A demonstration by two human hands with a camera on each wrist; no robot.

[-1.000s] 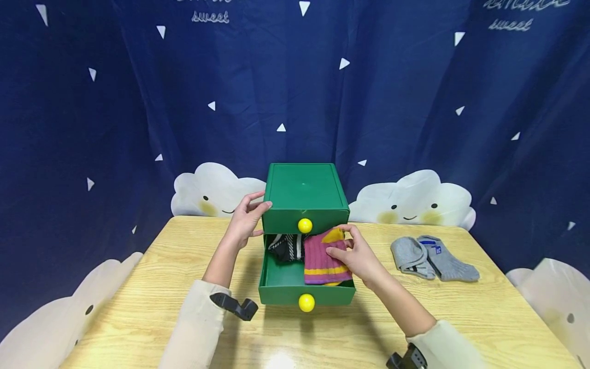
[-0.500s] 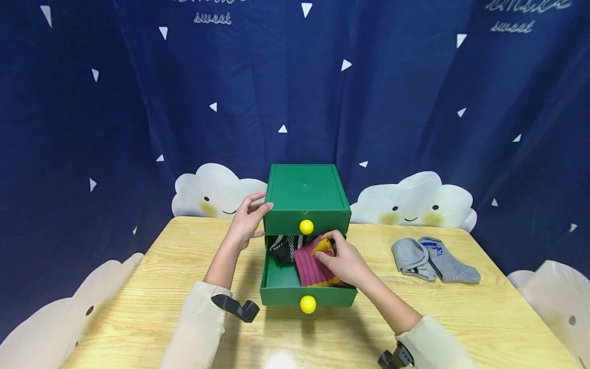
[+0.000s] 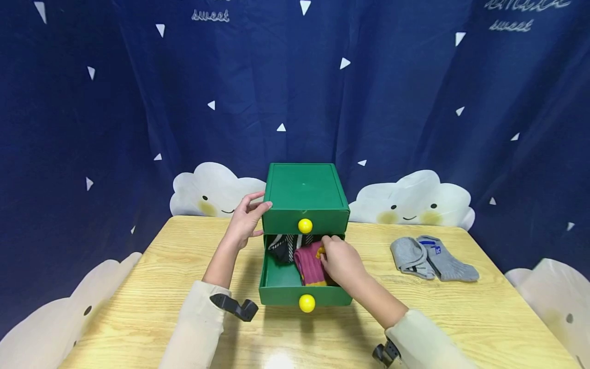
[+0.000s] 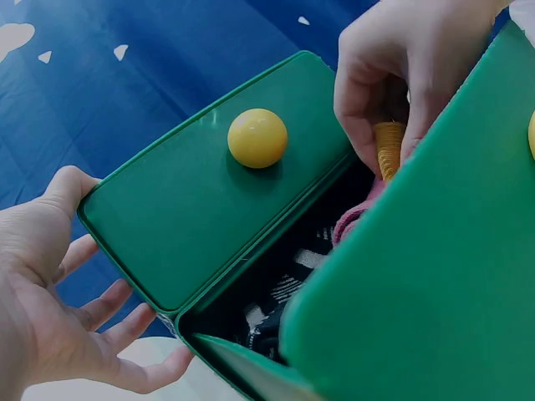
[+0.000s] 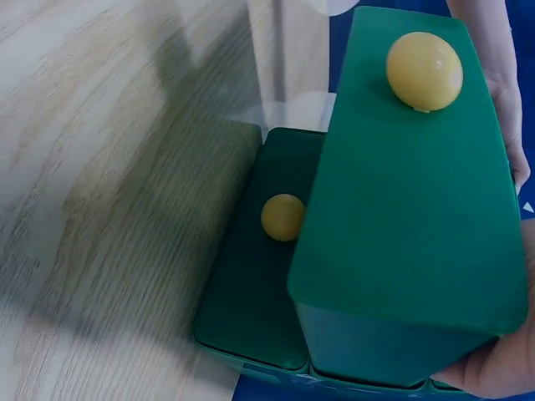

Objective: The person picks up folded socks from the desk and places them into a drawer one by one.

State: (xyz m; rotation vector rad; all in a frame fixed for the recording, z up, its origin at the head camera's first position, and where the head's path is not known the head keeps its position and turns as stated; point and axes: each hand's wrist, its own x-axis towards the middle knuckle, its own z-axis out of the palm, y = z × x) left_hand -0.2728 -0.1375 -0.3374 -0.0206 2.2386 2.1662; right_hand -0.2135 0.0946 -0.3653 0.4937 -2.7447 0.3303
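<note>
My left hand (image 3: 244,220) rests against the left side of a green two-drawer cabinet (image 3: 306,187), thumb at its front corner and fingers spread, as the left wrist view (image 4: 50,309) confirms. The lower drawer (image 3: 281,295) is pulled out. Inside it, my right hand (image 3: 343,260) pinches the yellow part (image 4: 389,149) of a maroon sock (image 3: 310,262); the rest of that sock is partly hidden by the hand. A black-and-white sock (image 3: 282,250) lies at the back left of the drawer. The right wrist view shows only part of my right hand (image 5: 501,355).
Two grey socks (image 3: 449,261) lie on the wooden table (image 3: 198,256) to the right, one folded over. Yellow round knobs stick out from the upper drawer (image 3: 276,221) and the lower one. A dark blue curtain (image 3: 295,77) hangs behind.
My right hand has moved left and deeper into the lower drawer with the maroon sock, which now sits further in and is more covered by the hand. My left hand has stayed put.
</note>
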